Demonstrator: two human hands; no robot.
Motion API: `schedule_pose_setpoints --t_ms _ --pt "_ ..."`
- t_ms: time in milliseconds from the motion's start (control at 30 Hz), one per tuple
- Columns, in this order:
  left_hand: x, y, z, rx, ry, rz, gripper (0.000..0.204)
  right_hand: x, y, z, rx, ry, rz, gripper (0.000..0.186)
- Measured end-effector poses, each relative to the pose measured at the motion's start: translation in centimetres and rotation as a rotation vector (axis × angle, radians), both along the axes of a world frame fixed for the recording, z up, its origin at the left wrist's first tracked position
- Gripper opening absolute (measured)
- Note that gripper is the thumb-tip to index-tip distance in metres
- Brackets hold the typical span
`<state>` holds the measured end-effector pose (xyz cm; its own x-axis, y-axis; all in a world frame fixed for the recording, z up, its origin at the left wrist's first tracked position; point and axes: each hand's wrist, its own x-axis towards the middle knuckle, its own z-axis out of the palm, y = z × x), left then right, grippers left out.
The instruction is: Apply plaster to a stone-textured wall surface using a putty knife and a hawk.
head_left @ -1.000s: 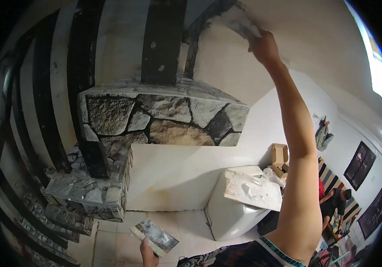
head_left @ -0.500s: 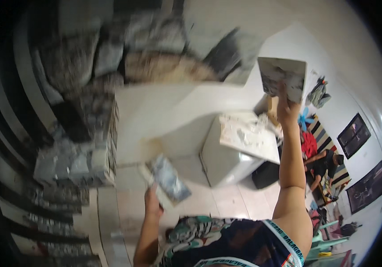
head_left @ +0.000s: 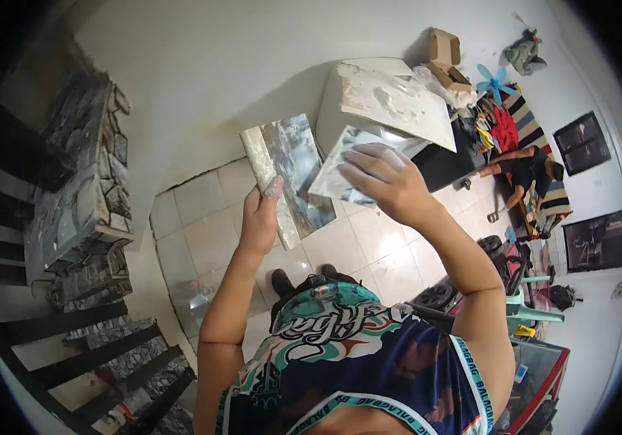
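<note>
My left hand [head_left: 260,217] grips a rectangular board [head_left: 293,174], mottled grey with a cream strip, its thumb over the near edge and smeared with pale compound. My right hand [head_left: 394,188] holds a thin flat plate [head_left: 340,181] coated with white and grey smears, fingers spread across its top. The plate is tilted beside the board's right edge; whether they touch I cannot tell. Beyond both stands a white boxy object [head_left: 333,101] with a smeared white sheet [head_left: 405,101] on top.
Stone-patterned steps [head_left: 83,217] and dark railing bars [head_left: 72,370] line the left. A co-worker [head_left: 525,174] is by striped cushions at the right. Cardboard boxes [head_left: 443,51], a blue fan [head_left: 494,80], a green plastic chair [head_left: 532,312] and a tiled floor [head_left: 209,214] surround me.
My right hand has come down from high at the wall to beside the board. My left hand has risen toward the middle. My view has tilted down, showing the floor and my feet.
</note>
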<state>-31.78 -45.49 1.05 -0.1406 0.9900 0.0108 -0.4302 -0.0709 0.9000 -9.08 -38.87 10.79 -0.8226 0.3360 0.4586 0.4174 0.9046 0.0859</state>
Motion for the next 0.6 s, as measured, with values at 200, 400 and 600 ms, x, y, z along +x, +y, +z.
schedule_pose_setpoints --t_ms 200,400,600 --pt "4.6 -0.6 -0.3 0.066 0.164 0.009 0.038 4.0 -0.7 -0.6 0.081 0.053 0.078 0.039" --pt "9.1 0.0 0.7 -0.030 0.026 0.017 0.036 12.0 -1.0 -2.9 -0.899 0.745 -0.394 0.030" --pt "14.6 1.1 1.6 -0.097 -0.041 -0.216 0.036 15.4 1.5 -5.9 -1.770 1.208 0.126 0.044"
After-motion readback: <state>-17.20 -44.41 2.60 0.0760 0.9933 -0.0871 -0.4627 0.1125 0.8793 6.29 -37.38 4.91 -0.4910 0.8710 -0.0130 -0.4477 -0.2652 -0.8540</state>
